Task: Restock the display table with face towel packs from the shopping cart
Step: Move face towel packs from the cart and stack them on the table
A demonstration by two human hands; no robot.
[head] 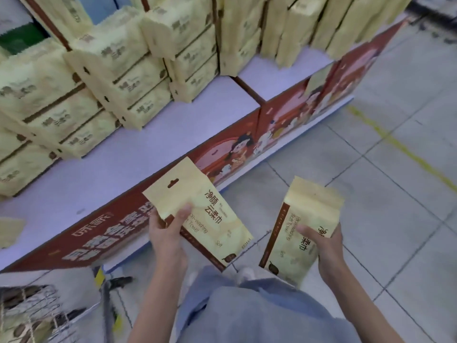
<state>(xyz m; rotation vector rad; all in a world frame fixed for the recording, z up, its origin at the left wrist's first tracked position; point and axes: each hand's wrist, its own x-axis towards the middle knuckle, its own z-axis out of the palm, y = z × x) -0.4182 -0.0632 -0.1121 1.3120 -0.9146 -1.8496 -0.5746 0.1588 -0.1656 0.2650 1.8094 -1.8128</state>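
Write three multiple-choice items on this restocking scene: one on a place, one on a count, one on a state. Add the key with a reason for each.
1. Where is the wire-mesh metal shopping cart?
A. lower left of the view
B. far right on the tiles
C. on the table top

2. How many pale yellow plastic face towel packs is the person holding?
A. one
B. two
C. four

3. What is the right hand doing?
A. hanging idle
B. pressing the table
C. gripping a pack

Key:
1 A: its mesh shows at the lower left, below the red-fronted display table.
2 B: the left hand holds one, and the right hand holds a second pack.
3 C: its thumb and fingers curl round that pack.
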